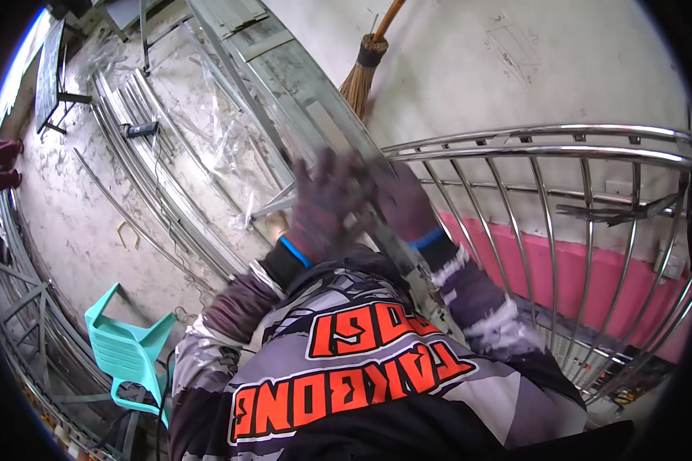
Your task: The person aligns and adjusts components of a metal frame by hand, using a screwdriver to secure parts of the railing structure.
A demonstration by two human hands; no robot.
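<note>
Holds the left hand (327, 203), in a dark fabric glove with a blue cuff edge, above the near part of a long table (273, 58), with fingers spread wide. Keeps the right hand (407, 201), in a similar glove, close beside, partly behind the left; cannot tell if fingers are wide, narrow or holding something, because of blur. Cannot tell either if touching the table, which is long, narrow, flat, grey-green and worn. On it, can see a pale rectangular piece (327, 121). To the right, can see a railing (584, 154) of shiny, round, curved metal tubes, with dark strips (630, 212) around some bars, before a wall (577, 69) with a pink lower part. Beyond the table, can see a broom (361, 77) of rough straw. On the floor to the left, can find long, smooth metal tubes (142, 173), a dark tool (140, 130), crumpled clear plastic (227, 146) and a turquoise chair (131, 346) with slots.
</note>
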